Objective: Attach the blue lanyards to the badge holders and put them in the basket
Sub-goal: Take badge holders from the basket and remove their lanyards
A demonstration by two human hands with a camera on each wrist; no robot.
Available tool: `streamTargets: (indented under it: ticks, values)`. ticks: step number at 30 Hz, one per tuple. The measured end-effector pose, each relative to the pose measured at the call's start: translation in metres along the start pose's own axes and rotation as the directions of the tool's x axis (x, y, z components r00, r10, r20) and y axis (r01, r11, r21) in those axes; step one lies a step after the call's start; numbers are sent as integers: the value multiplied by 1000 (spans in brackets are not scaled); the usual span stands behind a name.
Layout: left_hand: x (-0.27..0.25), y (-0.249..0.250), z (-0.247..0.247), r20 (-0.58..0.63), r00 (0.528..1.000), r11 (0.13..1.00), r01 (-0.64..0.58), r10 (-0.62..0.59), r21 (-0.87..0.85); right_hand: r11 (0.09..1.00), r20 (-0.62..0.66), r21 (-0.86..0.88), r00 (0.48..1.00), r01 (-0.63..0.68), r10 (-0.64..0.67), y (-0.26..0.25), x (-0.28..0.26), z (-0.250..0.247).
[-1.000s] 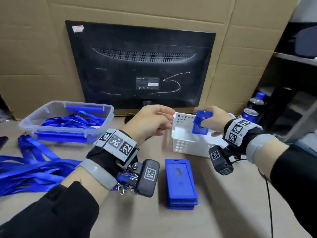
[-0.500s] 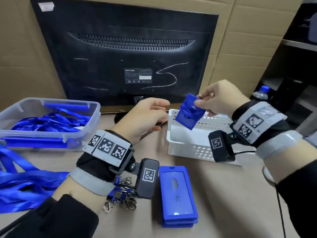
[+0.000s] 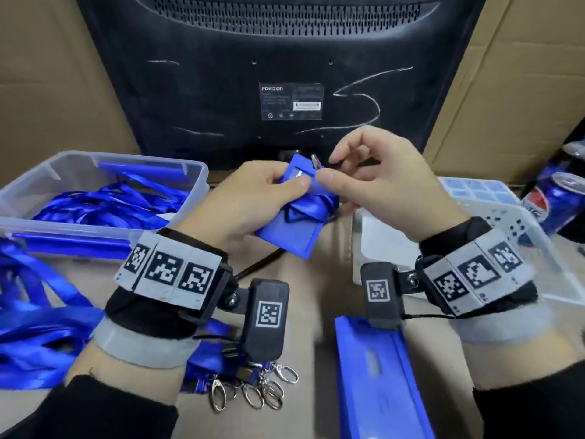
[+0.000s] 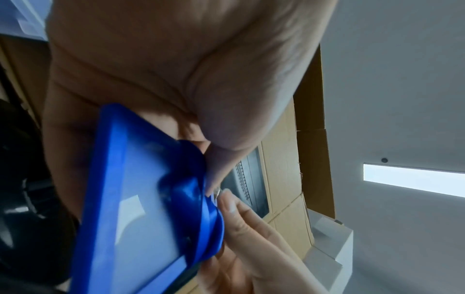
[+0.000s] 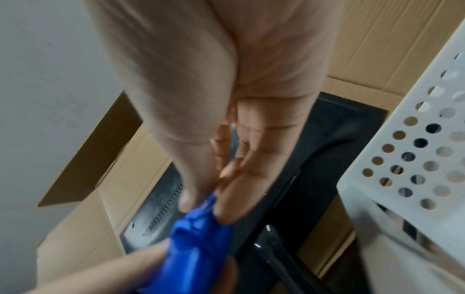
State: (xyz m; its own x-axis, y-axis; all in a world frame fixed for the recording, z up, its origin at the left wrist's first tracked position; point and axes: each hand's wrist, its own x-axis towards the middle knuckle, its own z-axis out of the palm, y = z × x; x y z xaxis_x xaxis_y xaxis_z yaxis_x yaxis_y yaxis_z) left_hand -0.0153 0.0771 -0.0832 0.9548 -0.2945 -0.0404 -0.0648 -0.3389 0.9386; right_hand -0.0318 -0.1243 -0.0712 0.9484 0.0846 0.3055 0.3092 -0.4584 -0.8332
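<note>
The flat blue plastic badge holder (image 3: 289, 213) sits mid-frame in the head view, held up in the air in front of the black monitor back (image 3: 285, 74), with a bundled blue ribbon lanyard (image 3: 311, 205) lying across its face. The left hand (image 3: 250, 201) has its thumb curled onto the front and fingers behind, clamped on the holder. The right hand (image 3: 386, 182) pinches the lanyard's top end between thumb and forefinger, right at the little metal clip (image 3: 315, 160) by the holder's upper edge (the right wrist view shows that pinch nicely).

What could go wrong, I'd guess: the clip is tiny and half hidden, so it could miss the slot or only half-catch, and the holder then drops off when lifted. The folded ribbon could also slip loose and unravel if the left thumb eases.

The white perforated plastic basket (image 3: 519, 236) waits at the right of the frame, and more blue holders (image 3: 376, 375) are stacked at bottom centre.
</note>
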Motion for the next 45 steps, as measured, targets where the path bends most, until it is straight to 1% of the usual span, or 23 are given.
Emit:
streamTargets:
  ticks: [3, 7, 12, 15, 17, 18, 21, 23, 25, 28, 29, 30, 31, 33, 34, 35, 37, 38, 40, 41, 42, 43, 45]
  values:
    - [3, -3, -6, -12, 1000, 1000, -3, 3, -14, 999, 70, -25, 997, 47, -45, 3, 1, 4]
    - [2, -2, -8, -36, 998, 999, -47, 46, -16, 994, 178, -106, 984, 7, 12, 5, 7, -1]
    - [1, -1, -1, -34, 997, 994, -69, 67, -79, 993, 187, -113, 981, -40, 61, 2, 5, -9]
    - [2, -1, 0, -49, 996, 984, -80, 73, -159, 995, 147, 34, 985, -95, 90, 4, 7, -11]
    - [2, -2, -2, -47, 995, 972, -95, 87, -215, 977, 125, 160, 985, -141, 121, 3, 8, -12]
    - [1, -2, -3, -37, 994, 968, -105, 99, -230, 971, 107, 187, 985, -150, 132, 4, 8, -12]
    - [0, -1, -3, 41, 987, 966, -142, 154, -214, 965, 9, 218, 989, -147, 148, 6, 11, -11]
    - [-2, 0, -2, 79, 980, 973, -170, 184, -158, 948, -57, 301, 990, -103, 125, 7, 12, -11]
    - [-2, -1, -3, 68, 981, 982, -174, 180, -79, 904, -83, 426, 993, -40, 83, 4, 12, -14]
    - [-1, -4, -9, 6, 990, 990, -139, 139, -18, 761, -83, 648, 996, 21, 42, -5, 10, -21]
    - [1, -6, -12, -31, 990, 991, -135, 135, 16, 739, -102, 673, 994, 32, 49, -9, 9, -25]
    - [2, -8, -14, -67, 989, 990, -128, 131, 55, 759, -138, 650, 988, 40, 67, -9, 9, -30]
    - [3, -9, -17, -96, 988, 990, -116, 124, 83, 820, -189, 571, 979, 42, 82, -8, 10, -35]
    - [4, -11, -21, -117, 987, 991, -104, 114, 87, 959, -298, 283, 950, -3, 90, -1, 13, -43]
    - [3, -10, -24, -115, 986, 991, -108, 117, 80, 988, -341, 142, 935, -53, 99, 4, 15, -45]
    - [2, -9, -25, -105, 986, 990, -117, 126, 83, 992, -355, 44, 927, -115, 123, 9, 16, -45]
    - [-2, -6, -26, -64, 985, 981, -150, 159, 127, 970, -295, -93, 937, -225, 189, 17, 17, -42]
    - [-4, -4, -26, -34, 984, 974, -170, 177, 152, 956, -243, -167, 950, -240, 196, 19, 15, -40]
    - [-6, -2, -26, 26, 979, 963, -203, 201, 175, 954, -106, -252, 985, -162, 139, 14, 11, -36]
    - [-6, -2, -26, 48, 976, 959, -219, 214, 178, 969, -10, -226, 995, -100, 100, 10, 10, -34]
    - [-6, -1, -26, 67, 971, 955, -236, 228, 179, 984, 103, -163, 991, -67, 84, 6, 8, -31]
    - [-7, -1, -25, 85, 966, 951, -254, 242, 178, 994, 226, -86, 971, -66, 84, 0, 5, -28]
    - [-7, 0, -24, 114, 957, 943, -284, 267, 176, 997, 443, -5, 893, -83, 76, -5, 2, -23]
